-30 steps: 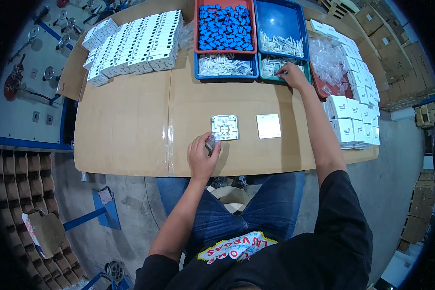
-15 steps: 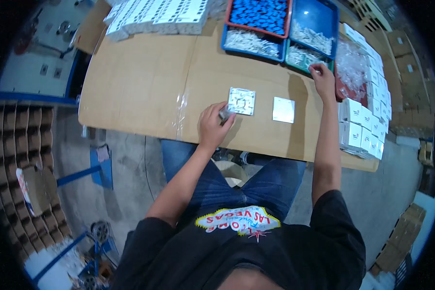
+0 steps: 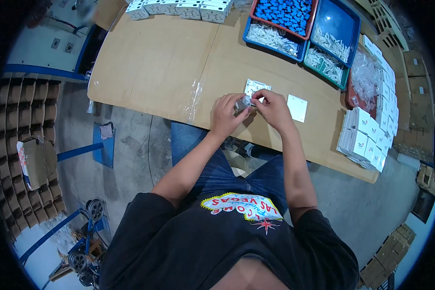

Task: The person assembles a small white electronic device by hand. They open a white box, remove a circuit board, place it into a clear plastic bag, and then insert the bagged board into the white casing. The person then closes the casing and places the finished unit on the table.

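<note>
Nearest, a dark shirt (image 3: 227,232) and jeans (image 3: 203,164) sit before the cardboard-covered table (image 3: 150,72). Over its near side, the left hand (image 3: 224,116) curls round a small grey, partly see-through piece (image 3: 241,104), pale at its upper end. The right hand (image 3: 273,110) meets that end with thumb and fingertips drawn narrow; whether they grip anything of their own, I cannot tell. Just beyond, the hands block the near part of a white square plate (image 3: 256,85) with raised details, lying flat. A plain white square (image 3: 297,108) lies beside the right hand. Farther right are stacked white boxes (image 3: 357,140) and clear plastic bags (image 3: 364,77). Beyond the plate, a green tray (image 3: 322,79) and a blue tray (image 3: 275,54) hold slim white parts; a red tray (image 3: 285,32) holds blue ones. More white boxes line the far left.
</note>
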The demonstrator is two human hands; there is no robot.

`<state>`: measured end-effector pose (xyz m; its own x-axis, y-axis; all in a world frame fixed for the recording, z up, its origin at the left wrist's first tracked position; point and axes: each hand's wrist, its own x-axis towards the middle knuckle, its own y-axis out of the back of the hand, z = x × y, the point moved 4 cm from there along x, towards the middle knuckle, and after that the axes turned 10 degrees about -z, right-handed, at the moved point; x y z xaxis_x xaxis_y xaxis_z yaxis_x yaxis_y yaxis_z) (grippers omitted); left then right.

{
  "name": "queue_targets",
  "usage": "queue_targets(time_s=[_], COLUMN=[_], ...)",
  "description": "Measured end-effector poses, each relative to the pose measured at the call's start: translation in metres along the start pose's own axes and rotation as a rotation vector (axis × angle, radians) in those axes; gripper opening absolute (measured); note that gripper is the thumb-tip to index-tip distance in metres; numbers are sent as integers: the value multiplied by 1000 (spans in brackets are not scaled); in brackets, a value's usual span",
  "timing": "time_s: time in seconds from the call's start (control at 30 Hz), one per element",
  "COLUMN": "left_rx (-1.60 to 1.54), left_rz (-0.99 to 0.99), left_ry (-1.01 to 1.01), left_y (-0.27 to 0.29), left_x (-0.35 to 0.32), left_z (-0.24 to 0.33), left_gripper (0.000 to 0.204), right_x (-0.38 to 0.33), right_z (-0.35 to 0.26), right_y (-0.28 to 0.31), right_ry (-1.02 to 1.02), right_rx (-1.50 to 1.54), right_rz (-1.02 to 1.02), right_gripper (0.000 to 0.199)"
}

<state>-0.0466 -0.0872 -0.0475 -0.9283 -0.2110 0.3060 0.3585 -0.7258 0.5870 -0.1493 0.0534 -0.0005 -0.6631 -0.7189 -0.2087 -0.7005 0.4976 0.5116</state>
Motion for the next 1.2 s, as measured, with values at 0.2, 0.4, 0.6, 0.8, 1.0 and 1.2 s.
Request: queue_targets(time_s=[0.2, 0.4, 0.6, 0.8, 1.0, 1.2], left_rx=[-16, -35, -43, 7, 0, 30], left_rz=[9, 21, -8, -8, 0, -40], left_ry=[9, 14, -3, -27, 42, 74], left_y=[-1, -2, -2, -9, -6, -9], left_x=[-2, -4, -8, -8, -2, 0], left_z=[-5, -5, -10, -14, -5, -7], left_gripper=[40, 41, 45, 48, 36, 32], right_x=[7, 1, 7, 6, 14, 41], right_z=[-6, 5, 14, 9, 31, 123], right_y=[-13, -21, -42, -42, 22, 193], right_ry=[104, 139, 167, 105, 69, -24], right_rx=[-52, -115, -116, -130, 90, -213], right_rz=[12, 2, -84, -149, 198, 711], right_gripper=[14, 30, 42, 32, 24, 21])
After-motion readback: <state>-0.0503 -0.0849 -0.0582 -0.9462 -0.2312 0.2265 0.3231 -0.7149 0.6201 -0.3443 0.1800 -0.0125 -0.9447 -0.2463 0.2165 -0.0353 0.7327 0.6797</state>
